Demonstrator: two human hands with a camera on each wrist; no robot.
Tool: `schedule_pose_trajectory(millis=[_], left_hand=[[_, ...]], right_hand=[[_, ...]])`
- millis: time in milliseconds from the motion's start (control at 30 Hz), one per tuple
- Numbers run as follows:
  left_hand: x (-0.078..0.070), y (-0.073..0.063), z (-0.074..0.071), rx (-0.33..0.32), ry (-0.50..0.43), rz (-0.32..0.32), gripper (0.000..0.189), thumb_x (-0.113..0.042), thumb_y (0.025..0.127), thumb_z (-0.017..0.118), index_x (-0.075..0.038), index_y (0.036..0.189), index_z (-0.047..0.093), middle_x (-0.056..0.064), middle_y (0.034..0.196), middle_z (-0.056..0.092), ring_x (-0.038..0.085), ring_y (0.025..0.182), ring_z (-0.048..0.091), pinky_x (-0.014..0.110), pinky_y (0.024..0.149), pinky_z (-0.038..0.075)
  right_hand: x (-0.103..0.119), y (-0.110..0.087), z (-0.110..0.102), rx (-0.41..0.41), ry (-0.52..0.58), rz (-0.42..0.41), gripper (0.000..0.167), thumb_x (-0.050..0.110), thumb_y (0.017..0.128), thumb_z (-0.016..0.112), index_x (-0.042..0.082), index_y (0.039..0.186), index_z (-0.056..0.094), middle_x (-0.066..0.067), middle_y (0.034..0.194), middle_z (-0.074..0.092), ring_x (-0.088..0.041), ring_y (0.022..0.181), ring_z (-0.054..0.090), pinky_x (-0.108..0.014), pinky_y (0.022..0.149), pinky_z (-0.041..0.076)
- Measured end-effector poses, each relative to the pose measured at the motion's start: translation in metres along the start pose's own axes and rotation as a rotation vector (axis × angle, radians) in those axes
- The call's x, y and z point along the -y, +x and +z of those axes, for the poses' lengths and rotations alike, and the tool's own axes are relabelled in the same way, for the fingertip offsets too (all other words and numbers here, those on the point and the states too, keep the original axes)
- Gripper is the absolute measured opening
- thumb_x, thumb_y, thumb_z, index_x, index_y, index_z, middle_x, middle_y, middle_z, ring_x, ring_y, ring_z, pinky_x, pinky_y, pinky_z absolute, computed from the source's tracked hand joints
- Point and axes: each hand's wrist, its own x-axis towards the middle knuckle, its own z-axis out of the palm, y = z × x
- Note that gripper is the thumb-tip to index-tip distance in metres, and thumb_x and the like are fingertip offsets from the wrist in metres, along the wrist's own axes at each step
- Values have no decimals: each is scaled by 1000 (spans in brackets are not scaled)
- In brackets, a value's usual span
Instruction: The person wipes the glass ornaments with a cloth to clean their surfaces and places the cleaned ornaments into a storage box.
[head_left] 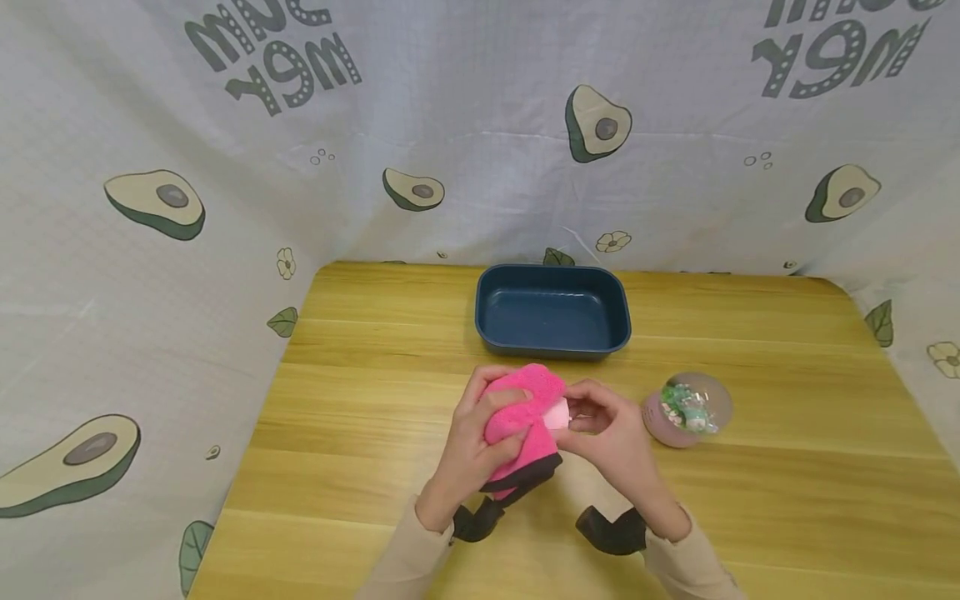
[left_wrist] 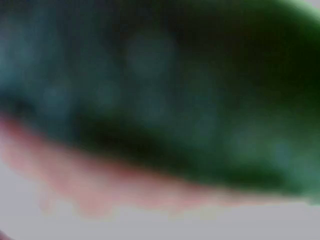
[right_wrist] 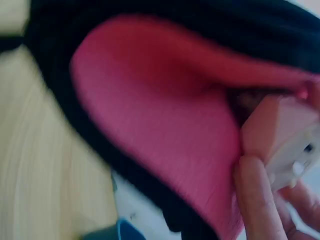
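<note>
My left hand (head_left: 477, 442) grips a bright pink cloth (head_left: 517, 412) with black edging, bunched around a small light pink figurine (head_left: 557, 414). From the other side my right hand (head_left: 611, 429) holds the figurine between thumb and fingers. The right wrist view brings the figurine (right_wrist: 280, 135) close: it has faceted pink sides and a pale front with a small dark spot. There the cloth (right_wrist: 165, 110) spreads beside it, and the fingertips (right_wrist: 257, 195) press on its side. The left wrist view is a dark blur with a strip of pink below.
A dark blue rectangular bin (head_left: 552, 343) stands behind the hands on the wooden table (head_left: 360, 433). Right of the right hand is a snow globe (head_left: 678, 429) with a pink base and a green and white figure inside. An avocado-print curtain (head_left: 487, 125) hangs behind.
</note>
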Motion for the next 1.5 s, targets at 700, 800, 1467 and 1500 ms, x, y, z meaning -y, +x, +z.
schedule_pose_trajectory(millis=[700,800,1467,1500], left_hand=[[1,1,-3,-21,-67,9,32,-40,94,51,-13,112,53,14,119,49,30,109,51,39,82,51],[3,1,-1,-27,-30,45,33,-41,95,50,-13,111,53,15,118,49,30,108,52,39,83,51],[3,-3,-2,-112,-136,-82,34,-40,92,54,-10,108,54,15,116,52,28,106,53,37,76,54],[3,-2,-2,-106,-123,-59,34,-42,93,54,-11,107,54,15,116,52,28,106,53,38,77,53]], right_hand=[[-14,4,2,-20,-246,-409,42,28,83,75,-9,99,61,-9,88,64,-10,77,60,-16,74,51],[-8,1,5,-41,-144,-197,24,4,79,76,-5,95,61,-4,85,63,-9,73,60,-17,67,52],[-16,11,4,1,-371,-620,50,36,87,67,-10,104,61,-15,92,62,-18,78,60,-17,77,49],[-16,10,4,1,-337,-583,50,35,86,69,-11,104,60,-15,90,62,-17,76,60,-17,74,50]])
